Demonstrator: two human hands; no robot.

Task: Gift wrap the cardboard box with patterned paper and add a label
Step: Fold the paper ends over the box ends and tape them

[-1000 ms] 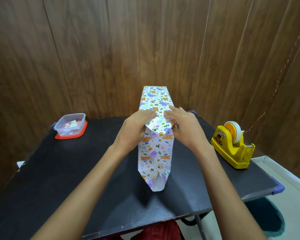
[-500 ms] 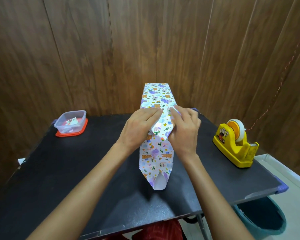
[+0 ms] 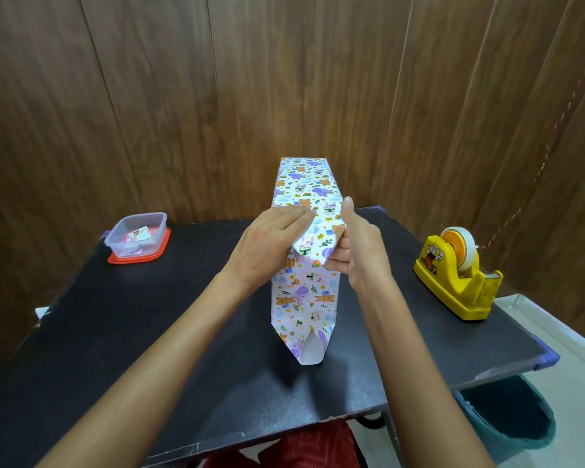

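The box [image 3: 303, 298], already sleeved in patterned paper, stands on end near the middle of the desk [image 3: 149, 332], with its upper end between the person's hands. There a pointed flap [image 3: 318, 244] is folded down over the near face. The left grip [image 3: 267, 244] lies flat on the paper with straight fingers, pressing the fold. The right grip [image 3: 358, 251] has its fingers curled round the flap's right edge and tip, thumb raised beside the box. The lower end [image 3: 309, 352] shows a white, unfolded opening, so that end looks unfinished. The likely trouble is that no tape can be seen on the flap and the dispenser [image 3: 453, 275] sits well apart at the right. Freeing a hand to reach it could let the fold spring up or the tall box tip. Uneven pressure could also skew the crease or tear the paper at a corner. A clear tub [image 3: 137, 236] at the far left holds a small card, perhaps the label, though its print is too small to read. The box's back and the fold under the left palm are hidden, and a bin [image 3: 507, 423] is partly covered by the desk.
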